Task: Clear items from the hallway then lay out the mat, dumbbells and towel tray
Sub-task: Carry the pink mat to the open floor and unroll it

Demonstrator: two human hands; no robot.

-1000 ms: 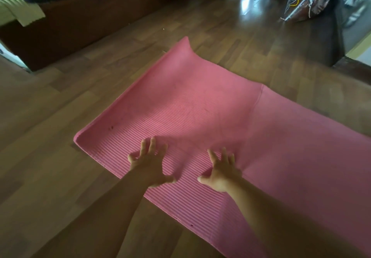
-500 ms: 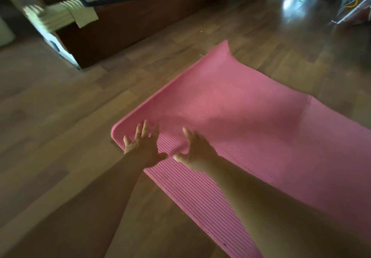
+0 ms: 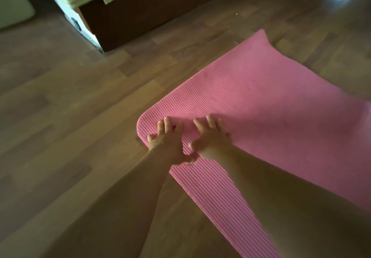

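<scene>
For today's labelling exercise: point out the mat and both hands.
mat (image 3: 271, 101), head view, ribbed top surface.
left hand (image 3: 168, 142), head view, back of hand.
right hand (image 3: 212, 140), head view, back of hand.

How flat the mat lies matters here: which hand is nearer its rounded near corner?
Left. The left hand presses flat on the mat right at that corner, little finger by the edge; the right hand presses beside it, further in from the corner.

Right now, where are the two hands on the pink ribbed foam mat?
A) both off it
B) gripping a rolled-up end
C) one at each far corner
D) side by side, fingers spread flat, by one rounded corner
D: the left hand and right hand lie flat next to each other at the rounded near corner of the pink ribbed foam mat on the wooden floor.
</scene>
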